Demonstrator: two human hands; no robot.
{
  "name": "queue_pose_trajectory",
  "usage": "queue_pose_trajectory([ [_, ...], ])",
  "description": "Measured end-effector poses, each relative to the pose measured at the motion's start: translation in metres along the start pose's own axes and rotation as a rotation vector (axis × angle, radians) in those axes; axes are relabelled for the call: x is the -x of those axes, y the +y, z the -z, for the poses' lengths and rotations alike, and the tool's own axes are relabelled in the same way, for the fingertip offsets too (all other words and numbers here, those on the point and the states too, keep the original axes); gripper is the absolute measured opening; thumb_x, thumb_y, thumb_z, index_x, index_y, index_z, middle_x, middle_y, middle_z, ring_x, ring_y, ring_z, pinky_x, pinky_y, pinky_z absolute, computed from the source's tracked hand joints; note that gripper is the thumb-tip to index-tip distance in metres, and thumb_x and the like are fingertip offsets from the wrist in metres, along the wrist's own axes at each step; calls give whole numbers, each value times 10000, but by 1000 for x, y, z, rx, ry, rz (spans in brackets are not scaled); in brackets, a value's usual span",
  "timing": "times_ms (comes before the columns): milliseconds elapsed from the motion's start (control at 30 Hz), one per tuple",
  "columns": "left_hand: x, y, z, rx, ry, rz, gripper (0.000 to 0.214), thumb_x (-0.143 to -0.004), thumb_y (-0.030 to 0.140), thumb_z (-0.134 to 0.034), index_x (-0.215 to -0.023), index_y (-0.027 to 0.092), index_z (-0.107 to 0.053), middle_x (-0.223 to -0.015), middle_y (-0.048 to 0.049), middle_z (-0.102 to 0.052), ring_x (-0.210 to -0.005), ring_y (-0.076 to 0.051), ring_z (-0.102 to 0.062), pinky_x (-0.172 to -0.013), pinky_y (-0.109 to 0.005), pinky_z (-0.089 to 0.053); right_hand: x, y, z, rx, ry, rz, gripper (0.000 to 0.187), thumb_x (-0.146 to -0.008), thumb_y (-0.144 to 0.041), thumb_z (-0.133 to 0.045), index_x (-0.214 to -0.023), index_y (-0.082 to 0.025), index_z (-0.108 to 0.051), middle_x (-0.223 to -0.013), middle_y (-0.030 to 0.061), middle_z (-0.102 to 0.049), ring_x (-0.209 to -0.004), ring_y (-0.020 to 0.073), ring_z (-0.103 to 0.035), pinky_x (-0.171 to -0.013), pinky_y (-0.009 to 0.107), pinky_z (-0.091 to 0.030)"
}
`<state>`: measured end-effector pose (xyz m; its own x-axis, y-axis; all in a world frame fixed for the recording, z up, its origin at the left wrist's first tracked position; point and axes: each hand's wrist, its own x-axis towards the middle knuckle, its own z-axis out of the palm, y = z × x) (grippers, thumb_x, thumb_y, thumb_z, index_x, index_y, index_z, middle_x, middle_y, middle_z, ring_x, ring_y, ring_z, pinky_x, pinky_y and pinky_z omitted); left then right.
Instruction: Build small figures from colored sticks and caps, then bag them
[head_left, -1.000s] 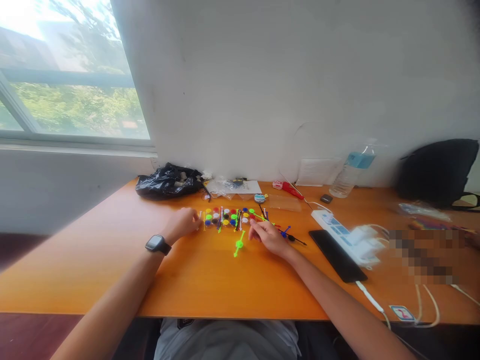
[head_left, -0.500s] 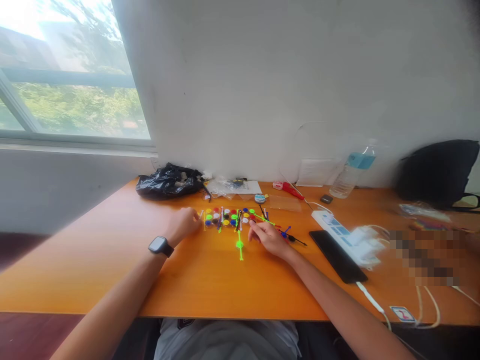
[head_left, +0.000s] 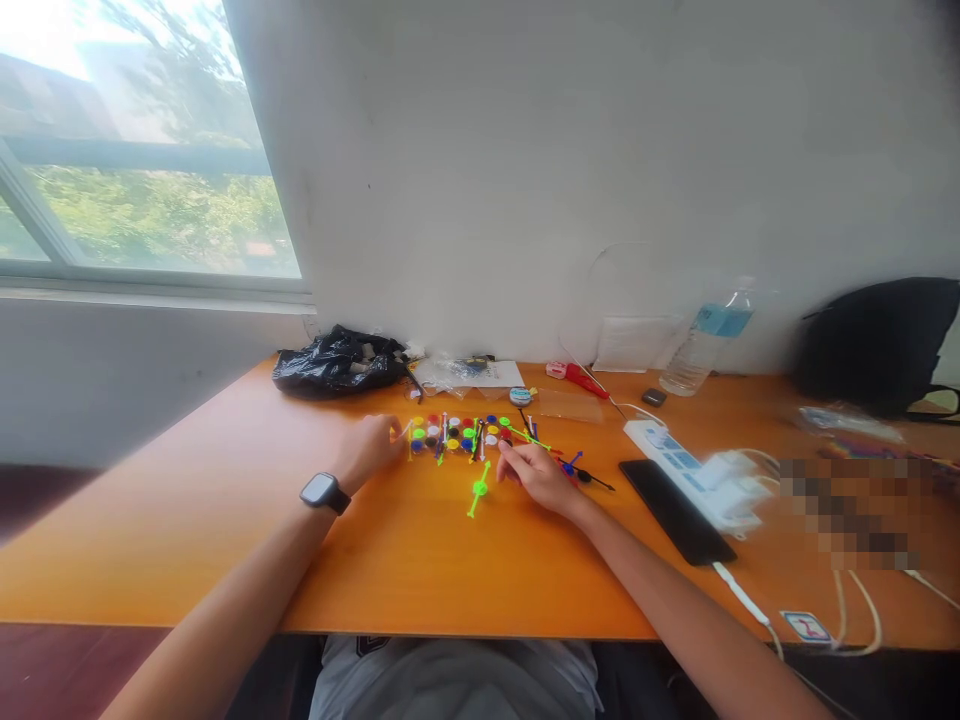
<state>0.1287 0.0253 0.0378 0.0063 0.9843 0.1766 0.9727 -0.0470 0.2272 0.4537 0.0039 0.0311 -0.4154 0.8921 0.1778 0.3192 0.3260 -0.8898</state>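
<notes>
My left hand [head_left: 373, 445], with a watch on its wrist, is closed at the left end of a row of coloured plastic discs [head_left: 433, 432]. A thin pale piece [head_left: 406, 428] shows at its fingertips, too small to name surely. My right hand [head_left: 534, 474] rests at the right end of the row, thumb and fingers drawn together beside the discs; what they pinch, if anything, is hidden. Between the hands, nearer me, a bright green arrow spinner [head_left: 480, 489] lies tilted on the table. Several thin coloured arrows stand or lie among the discs.
More arrow spinners [head_left: 576, 470] lie right of my right hand. Behind are a black plastic bag [head_left: 337, 362], a white paper [head_left: 499, 375], a round tin [head_left: 520, 396] and a red-handled tool [head_left: 585, 380]. A phone [head_left: 675, 512], power strip [head_left: 679, 462] and bottle [head_left: 705, 345] stand rightward.
The green arrow spinner has turned from nearly upright in view to a slant, its far end now leaning right. My left hand has shifted slightly right; my right hand is almost still.
</notes>
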Motion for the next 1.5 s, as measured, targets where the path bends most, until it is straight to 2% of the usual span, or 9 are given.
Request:
queue_pose_trajectory([
  [400,-1,1,3,44,4,22,193,-867,324,-602,-892,224,-765,-904,-89,-803,-818,-265,-732,-621,-294,-416,1,-2,0,25,-2,2,683,-1028,-686,-455,-631,-186,-694,-567,4,-465,-564,158,-439,-630,316,-362],
  [533,-1,4,4,152,55,44,216,-916,352,-563,-957,229,-736,-854,-57,-784,-768,-239,-708,-596,-291,-382,1,-6,0,61,-13,41,589,-1032,-609,-499,-669,-181,-678,-618,0,-480,-595,153,-430,-637,306,-350],
  [700,5,13,3,343,146,-37,242,-986,406,-529,-1000,225,-688,-675,4,-684,-639,-188,-641,-577,-275,-359,4,-1,-1,116,-61,98,295,-959,-463,-650,-1002,-190,-753,-699,-25,-486,-637,142,-420,-611,273,-325],
  [833,12,28,0,601,129,-144,304,-1000,485,-547,-990,203,-660,-640,23,-623,-591,-154,-592,-587,-252,-396,7,5,-3,186,-204,102,351,-917,-397,-714,-1220,-228,-768,-715,-26,-534,-653,141,-465,-615,257,-357],
  [933,20,42,-4,802,32,-231,343,-1004,510,-557,-985,178,-642,-679,12,-629,-581,-131,-558,-575,-238,-402,8,5,-3,294,-222,134,262,-932,-367,-693,-1124,-222,-798,-723,-10,-610,-643,139,-499,-611,257,-359],
  [1100,30,57,-16,860,-76,-363,384,-1008,548,-558,-927,178,-619,-711,25,-547,-577,-105,-425,-555,-231,-324,9,-3,2,468,-134,209,132,-908,-294,-685,-854,-210,-772,-723,8,-661,-632,140,-513,-614,268,-341],
  [1233,35,63,-24,892,-127,-427,388,-1029,547,-522,-935,181,-609,-810,-11,-590,-693,-136,-489,-630,-243,-383,10,-9,8,528,-140,212,113,-843,-200,-671,-733,-199,-692,-690,-4,-635,-617,130,-488,-608,270,-321],
  [1367,37,66,-21,936,-145,-436,399,-1025,560,-523,-933,181,-608,-848,-28,-596,-758,-157,-517,-683,-259,-415,10,-10,13,545,-170,195,126,-784,-165,-671,-676,-199,-616,-645,-23,-574,-601,125,-466,-580,270,-290],
  [1500,40,70,-10,1020,-189,-394,465,-988,634,-548,-879,183,-571,-800,-6,-528,-694,-135,-435,-634,-256,-359,9,-6,21,576,-153,193,199,-789,-217,-706,-645,-204,-570,-626,-22,-559,-594,131,-452,-579,282,-279],
])
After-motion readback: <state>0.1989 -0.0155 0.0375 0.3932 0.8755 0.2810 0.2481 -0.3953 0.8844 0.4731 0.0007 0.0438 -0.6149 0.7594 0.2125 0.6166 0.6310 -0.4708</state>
